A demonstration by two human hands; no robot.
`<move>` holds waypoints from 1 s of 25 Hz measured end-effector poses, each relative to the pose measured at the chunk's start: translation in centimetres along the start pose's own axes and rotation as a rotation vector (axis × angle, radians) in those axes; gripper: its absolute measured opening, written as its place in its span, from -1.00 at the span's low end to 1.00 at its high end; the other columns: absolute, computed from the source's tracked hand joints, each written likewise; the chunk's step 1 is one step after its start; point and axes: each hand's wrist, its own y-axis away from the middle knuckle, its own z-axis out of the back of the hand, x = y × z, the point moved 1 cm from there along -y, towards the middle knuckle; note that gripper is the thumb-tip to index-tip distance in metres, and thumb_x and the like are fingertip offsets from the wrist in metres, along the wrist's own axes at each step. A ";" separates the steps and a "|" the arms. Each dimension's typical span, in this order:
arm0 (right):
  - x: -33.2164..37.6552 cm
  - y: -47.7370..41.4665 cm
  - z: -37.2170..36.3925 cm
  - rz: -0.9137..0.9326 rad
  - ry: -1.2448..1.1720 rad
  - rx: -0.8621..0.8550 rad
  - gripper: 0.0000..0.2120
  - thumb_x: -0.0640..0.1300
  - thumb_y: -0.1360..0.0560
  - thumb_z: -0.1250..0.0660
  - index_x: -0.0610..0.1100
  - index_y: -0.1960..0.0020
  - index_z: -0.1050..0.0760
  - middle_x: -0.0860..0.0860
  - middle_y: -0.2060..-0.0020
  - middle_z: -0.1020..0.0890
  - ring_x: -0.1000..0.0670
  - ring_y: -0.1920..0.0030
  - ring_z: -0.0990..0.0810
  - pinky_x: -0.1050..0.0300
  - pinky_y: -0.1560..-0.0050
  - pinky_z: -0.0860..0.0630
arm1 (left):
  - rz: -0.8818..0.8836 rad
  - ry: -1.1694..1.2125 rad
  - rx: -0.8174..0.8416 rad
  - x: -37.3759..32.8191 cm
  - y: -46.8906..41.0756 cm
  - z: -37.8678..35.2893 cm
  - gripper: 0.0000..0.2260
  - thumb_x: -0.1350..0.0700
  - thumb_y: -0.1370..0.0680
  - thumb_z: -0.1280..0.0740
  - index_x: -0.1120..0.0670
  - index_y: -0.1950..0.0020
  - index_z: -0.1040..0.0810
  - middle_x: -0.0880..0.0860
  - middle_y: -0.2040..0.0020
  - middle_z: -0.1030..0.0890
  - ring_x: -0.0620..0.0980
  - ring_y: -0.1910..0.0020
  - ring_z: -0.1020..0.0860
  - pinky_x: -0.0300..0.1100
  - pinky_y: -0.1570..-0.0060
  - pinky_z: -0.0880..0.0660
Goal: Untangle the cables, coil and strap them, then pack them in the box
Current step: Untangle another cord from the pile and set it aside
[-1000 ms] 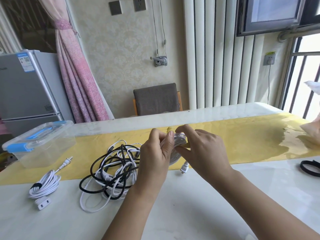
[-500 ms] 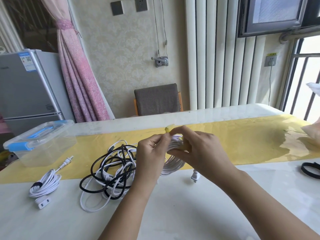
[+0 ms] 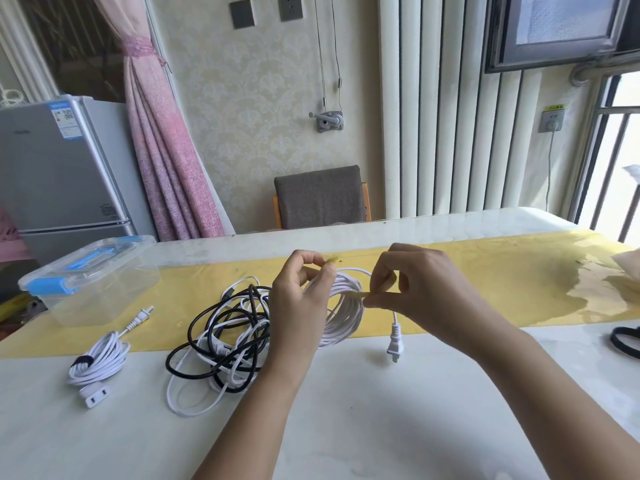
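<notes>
A white coil (image 3: 343, 317) is held up just to the right of the tangled pile (image 3: 225, 337) of black and white cables. A thin yellow strap (image 3: 356, 295) seems to be looped round its strands. One end of the strap is pinched by the left hand (image 3: 301, 306). The other end is pinched by the right hand (image 3: 426, 289), so both hands are closed on the strap. The coil's plug (image 3: 394, 346) hangs down to the surface (image 3: 346, 427) (whether it touches cannot be told).

The step in hand looks like the strapping of this coil. Next, the two strap ends probably need to be pulled snug and stuck or tied together, without the loops being let slip.

A lot of the task is left. One strapped coil (image 3: 98, 358) is lying to the left of the pile, not yet packed. The clear box (image 3: 90, 275) is set behind the pile and to its left, with its lid on. The pile itself is not yet untangled. A black strap (image 3: 623, 341) is seen far to the right of the pile.
</notes>
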 end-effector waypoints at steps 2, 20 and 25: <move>-0.5 -0.1 0.5 -0.044 -0.014 0.020 -0.78 -0.02 -0.32 -0.54 0.08 0.32 -0.49 0.16 0.31 -0.53 0.18 0.34 -0.45 0.38 0.34 -0.33 | -0.030 -0.007 -0.010 0.0 -0.1 0.1 -0.86 0.10 -0.52 -0.38 -0.06 0.20 -0.48 -0.10 0.30 -0.59 -0.09 0.30 -0.52 -0.13 0.19 -0.42; -0.1 -0.3 -1.4 -0.399 -0.768 0.060 -0.90 -0.21 -0.42 -0.45 -0.26 0.18 -0.63 0.12 0.48 -0.59 0.23 0.47 -0.49 0.46 0.38 -0.34 | -0.116 0.065 0.129 -0.3 0.8 -0.9 -0.95 0.04 -0.52 -0.31 -0.13 0.11 -0.53 -0.04 0.32 -0.59 -0.03 0.35 -0.58 -0.19 0.33 -0.51; -0.6 -0.4 -1.2 -0.416 -0.798 -0.011 -0.86 -0.19 -0.44 -0.44 -0.27 0.19 -0.58 0.12 0.55 -0.41 0.13 0.51 -0.30 0.38 0.46 -0.25 | -0.195 0.002 0.153 -0.4 1.0 -1.1 -0.97 0.07 -0.57 -0.31 -0.06 0.04 -0.53 0.02 0.31 -0.58 -0.07 0.33 -0.59 -0.34 0.29 -0.47</move>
